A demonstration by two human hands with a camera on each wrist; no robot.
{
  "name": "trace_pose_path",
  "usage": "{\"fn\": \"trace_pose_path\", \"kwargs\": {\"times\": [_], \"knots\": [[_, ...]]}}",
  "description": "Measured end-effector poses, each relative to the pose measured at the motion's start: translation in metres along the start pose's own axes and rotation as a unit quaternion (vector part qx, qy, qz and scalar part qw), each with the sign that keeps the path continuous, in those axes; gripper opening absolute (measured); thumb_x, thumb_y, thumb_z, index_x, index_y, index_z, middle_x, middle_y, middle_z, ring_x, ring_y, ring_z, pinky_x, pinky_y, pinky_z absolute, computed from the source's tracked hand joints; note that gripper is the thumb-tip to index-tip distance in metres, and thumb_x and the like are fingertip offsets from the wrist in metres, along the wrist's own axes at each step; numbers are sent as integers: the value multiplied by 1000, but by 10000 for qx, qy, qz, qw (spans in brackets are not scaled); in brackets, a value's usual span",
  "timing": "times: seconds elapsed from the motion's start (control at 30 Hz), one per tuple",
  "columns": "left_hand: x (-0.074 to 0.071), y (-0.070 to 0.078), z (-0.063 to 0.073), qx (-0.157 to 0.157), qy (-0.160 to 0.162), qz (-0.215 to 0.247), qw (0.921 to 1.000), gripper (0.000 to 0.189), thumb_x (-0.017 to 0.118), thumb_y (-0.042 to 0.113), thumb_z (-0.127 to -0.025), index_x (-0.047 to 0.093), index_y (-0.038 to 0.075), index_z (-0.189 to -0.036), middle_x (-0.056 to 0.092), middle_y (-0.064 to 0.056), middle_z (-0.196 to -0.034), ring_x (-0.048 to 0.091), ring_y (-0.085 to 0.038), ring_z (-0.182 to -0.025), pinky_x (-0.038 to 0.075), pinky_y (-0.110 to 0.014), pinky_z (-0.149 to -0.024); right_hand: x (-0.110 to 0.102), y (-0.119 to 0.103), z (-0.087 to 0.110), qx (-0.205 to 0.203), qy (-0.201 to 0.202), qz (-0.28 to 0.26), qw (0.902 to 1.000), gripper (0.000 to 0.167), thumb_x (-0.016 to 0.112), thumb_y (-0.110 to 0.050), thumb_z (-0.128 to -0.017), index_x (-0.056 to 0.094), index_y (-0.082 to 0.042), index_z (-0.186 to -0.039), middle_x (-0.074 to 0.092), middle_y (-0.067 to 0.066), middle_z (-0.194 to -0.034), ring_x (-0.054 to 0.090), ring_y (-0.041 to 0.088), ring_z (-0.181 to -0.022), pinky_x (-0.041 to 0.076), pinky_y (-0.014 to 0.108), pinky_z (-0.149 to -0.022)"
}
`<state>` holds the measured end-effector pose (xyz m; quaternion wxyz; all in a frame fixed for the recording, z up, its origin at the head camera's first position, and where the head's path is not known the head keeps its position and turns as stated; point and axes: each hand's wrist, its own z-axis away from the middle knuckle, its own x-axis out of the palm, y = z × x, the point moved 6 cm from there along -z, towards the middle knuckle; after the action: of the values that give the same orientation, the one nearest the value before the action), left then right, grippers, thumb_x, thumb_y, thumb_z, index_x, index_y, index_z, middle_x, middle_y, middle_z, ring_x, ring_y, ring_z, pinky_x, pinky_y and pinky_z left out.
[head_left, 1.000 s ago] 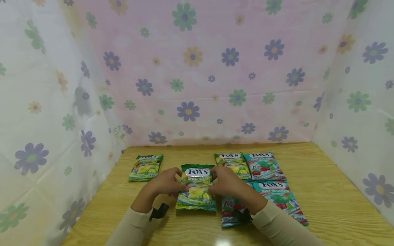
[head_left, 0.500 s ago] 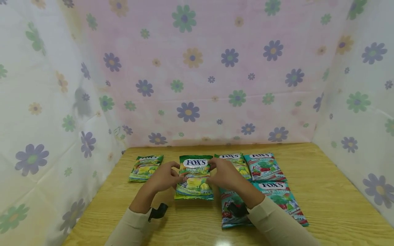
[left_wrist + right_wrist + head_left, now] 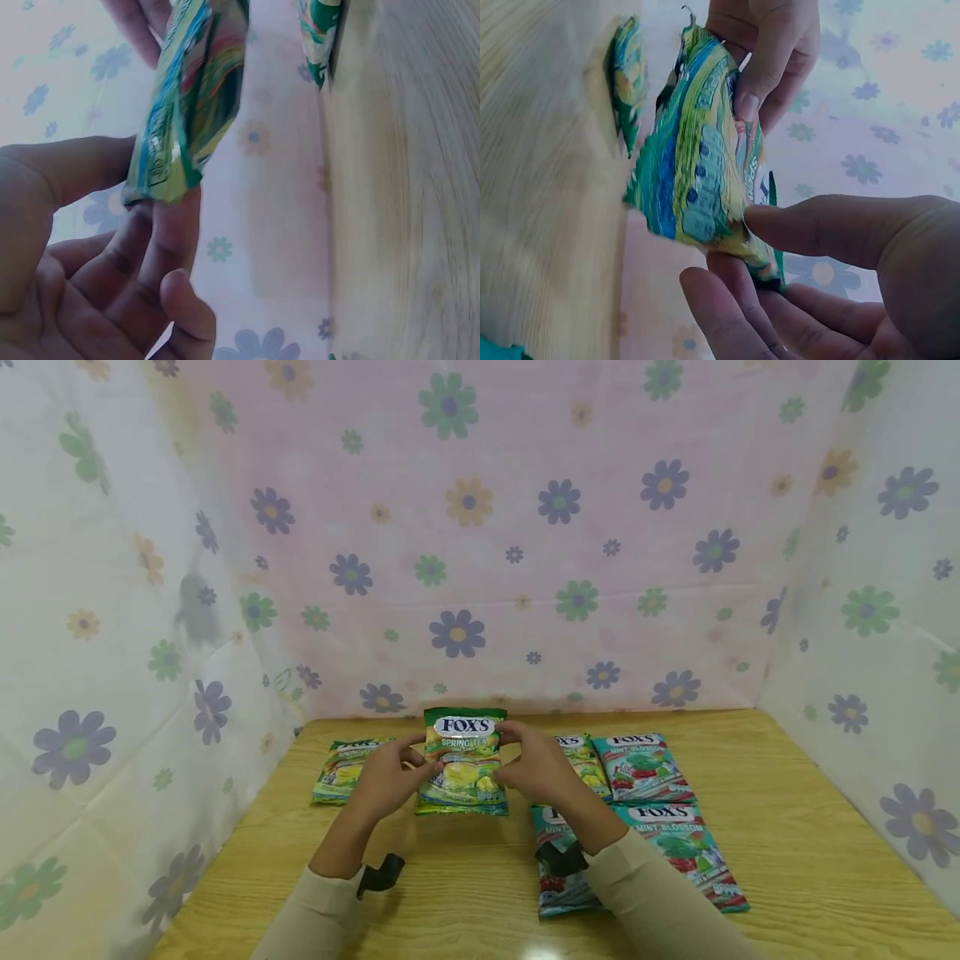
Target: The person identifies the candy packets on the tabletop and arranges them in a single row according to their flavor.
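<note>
Both hands hold a green and yellow candy bag point(image 3: 465, 777) marked FOX'S Spring Tea, its printed front facing the head camera. My left hand point(image 3: 390, 777) pinches the bag's left edge, thumb on the front and fingers behind. On the opposite edge, my right hand point(image 3: 536, 764) pinches with its thumb in front, as the right wrist view shows. The bag is raised above the table, and table surface shows below its lower edge. A second Spring Tea bag point(image 3: 337, 772) lies at the left, partly covered by the left hand.
Right of the hands, another Spring Tea bag point(image 3: 588, 768) lies beside a teal Mint Blossom bag point(image 3: 647, 768). Nearer are two more Mint Blossom bags, one at the right point(image 3: 686, 852) and one point(image 3: 558, 893) partly under the right forearm. Flowered cloth point(image 3: 517, 543) encloses the wooden table point(image 3: 450, 902).
The held Spring Tea bag has risen from low over the table and moved away from the body and slightly left, both hands moving with it. The other bags stay put.
</note>
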<state>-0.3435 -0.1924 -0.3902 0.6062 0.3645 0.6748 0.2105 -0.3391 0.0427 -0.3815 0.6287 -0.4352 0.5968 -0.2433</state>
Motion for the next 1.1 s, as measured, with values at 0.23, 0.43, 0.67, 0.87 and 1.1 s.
{"fn": "trace_pose_path", "kwargs": {"times": [0.23, 0.43, 0.67, 0.87, 1.1], "knots": [[-8, 1, 0, -168, 384, 118, 9991, 62, 73, 38, -98, 54, 15, -152, 72, -7, -108, 69, -20, -90, 57, -34, -69, 1, -5, -6, -56, 237, -663, 9975, 74, 77, -5, -88, 49, -21, -154, 59, 6, -146, 72, 15, -77, 52, 35, -61], [-15, 1, 1, -125, 888, 135, 9959, 56, 73, 39, -98, 60, 16, -147, 74, -9, -110, 71, -23, -92, 59, -37, -70, 5, -9, -14, -162, 459, -1061, 9932, 71, 77, -6, -88, 51, -18, -153, 62, 5, -144, 74, 15, -86, 55, 34, -66], [-22, -4, 1, -184, 1190, 306, 9923, 50, 72, 37, -99, 64, 17, -143, 72, -14, -119, 71, -32, -110, 61, -46, -84, 8, -15, -20, -344, 759, -1219, 9890, 59, 81, -11, -88, 61, -16, -143, 67, 4, -135, 74, 22, -98, 62, 38, -79], [-25, -9, 0, -222, 1199, 584, 9908, 46, 72, 36, -99, 67, 17, -141, 72, -14, -121, 71, -35, -113, 59, -34, -67, 14, -12, -24, -446, 826, -1452, 9849, 50, 79, -10, -90, 65, -11, -138, 68, 7, -132, 74, 26, -104, 63, 38, -79], [-24, -16, -1, -388, 1209, 829, 9884, 42, 69, 30, -102, 66, 17, -142, 69, -15, -130, 69, -36, -119, 63, -41, -83, 25, -3, -26, -282, 1008, -1405, 9845, 46, 77, -13, -93, 66, -18, -138, 68, 0, -134, 72, 21, -106, 63, 37, -77]]}}
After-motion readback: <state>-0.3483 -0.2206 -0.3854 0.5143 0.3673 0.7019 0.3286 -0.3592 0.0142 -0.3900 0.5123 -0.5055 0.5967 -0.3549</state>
